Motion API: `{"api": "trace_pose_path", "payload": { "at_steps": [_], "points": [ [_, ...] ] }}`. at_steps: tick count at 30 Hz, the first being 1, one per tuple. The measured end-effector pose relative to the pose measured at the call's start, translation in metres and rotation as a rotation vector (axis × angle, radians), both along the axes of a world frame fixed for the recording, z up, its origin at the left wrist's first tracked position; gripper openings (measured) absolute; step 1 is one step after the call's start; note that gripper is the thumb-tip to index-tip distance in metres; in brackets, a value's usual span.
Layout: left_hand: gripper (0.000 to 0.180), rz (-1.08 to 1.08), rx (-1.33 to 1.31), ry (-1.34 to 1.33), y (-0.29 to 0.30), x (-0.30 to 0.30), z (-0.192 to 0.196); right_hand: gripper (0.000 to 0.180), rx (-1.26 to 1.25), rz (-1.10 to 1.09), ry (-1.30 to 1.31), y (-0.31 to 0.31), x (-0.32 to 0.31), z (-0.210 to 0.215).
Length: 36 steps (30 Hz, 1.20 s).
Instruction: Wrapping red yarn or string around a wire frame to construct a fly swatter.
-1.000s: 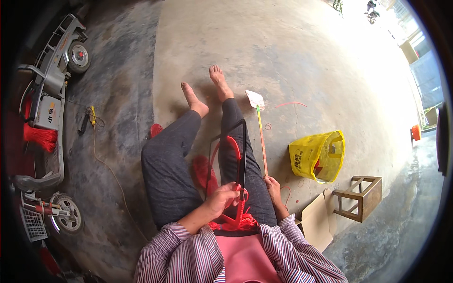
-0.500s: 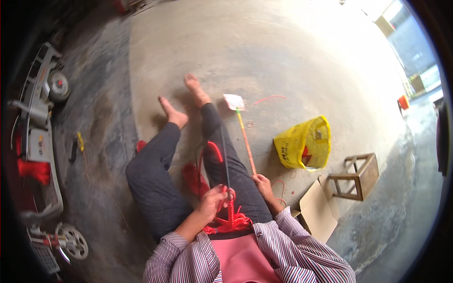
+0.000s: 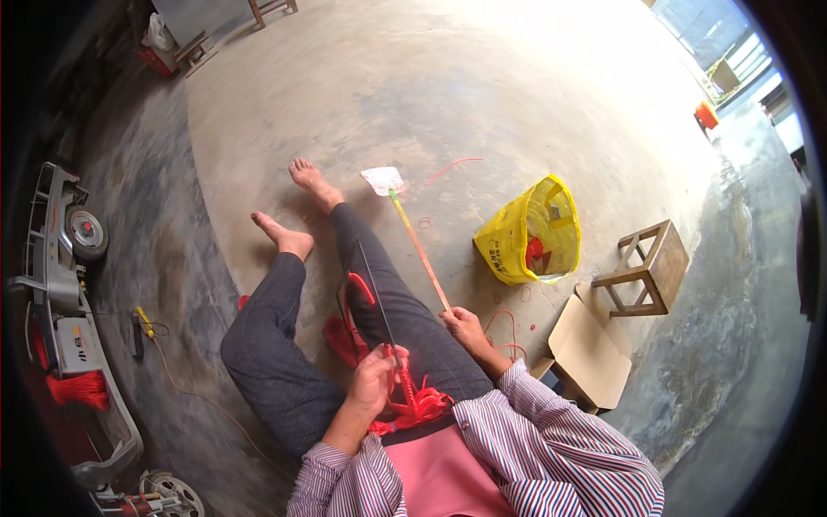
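Observation:
My left hand (image 3: 370, 381) is closed above my lap, gripping a red braided cord (image 3: 408, 389) together with a thin black strip (image 3: 376, 289) that sticks up past my fingers. Loose red strands (image 3: 424, 405) bunch in my lap below the braid. A curved red piece (image 3: 362, 289) shows beside the strip, over my thigh. Beside my right thigh, my right hand (image 3: 469, 332) is wrapped round the handle end of a fly swatter (image 3: 420, 252). Its long orange-and-yellow stick points away from me, with the white head (image 3: 383, 180) over the floor beyond.
Right of the swatter stands a yellow bag (image 3: 508, 246) with red material inside. A wooden stool (image 3: 659, 267) and an opened cardboard box (image 3: 590, 349) are farther right. A wheeled vehicle (image 3: 65, 293) stands at left, near a yellow-handled tool (image 3: 145, 323). Red footwear (image 3: 345, 340) lies between my legs.
The whole view has shifted, so the floor things sit differently in the picture. Both hands keep their holds; the swatter stays stretched out in front.

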State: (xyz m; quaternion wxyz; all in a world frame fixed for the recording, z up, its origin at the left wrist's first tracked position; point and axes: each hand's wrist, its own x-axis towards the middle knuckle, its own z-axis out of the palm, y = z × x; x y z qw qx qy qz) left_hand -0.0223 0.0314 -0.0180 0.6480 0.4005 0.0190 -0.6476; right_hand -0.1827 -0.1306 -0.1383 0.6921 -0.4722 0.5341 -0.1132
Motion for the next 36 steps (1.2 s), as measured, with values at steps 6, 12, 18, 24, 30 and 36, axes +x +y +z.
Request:
{"api": "trace_pose_path", "payload": {
  "at_steps": [6, 12, 18, 24, 30, 36],
  "points": [
    [0.017, 0.009, -0.028, -0.024, 0.008, 0.005, -0.008, 0.024, -0.279, -0.043, -0.036, -0.008, 0.003, 0.033],
    [0.016, 0.139, -0.049, 0.067, 0.01, 0.009, 0.008, 0.008, -0.339, -0.148, -0.418, -0.043, 0.0, 0.132],
    [0.021, 0.083, 0.079, 0.056, 0.014, 0.012, 0.021, 0.012, -0.702, -0.288, -0.63, -0.116, 0.0, 0.215],
    [0.026, -0.019, 0.124, 0.111, -0.013, 0.008, 0.022, 0.017, -1.026, -0.467, -0.696, -0.229, 0.015, 0.256],
    [0.02, -0.067, 0.185, 0.144, -0.04, 0.012, 0.023, 0.016, -1.057, -0.527, -0.795, -0.345, 0.033, 0.255],
    [0.023, -0.088, 0.274, 0.164, -0.062, 0.014, 0.021, 0.014, -1.065, -0.581, -0.84, -0.42, 0.056, 0.243]
  ]
}}
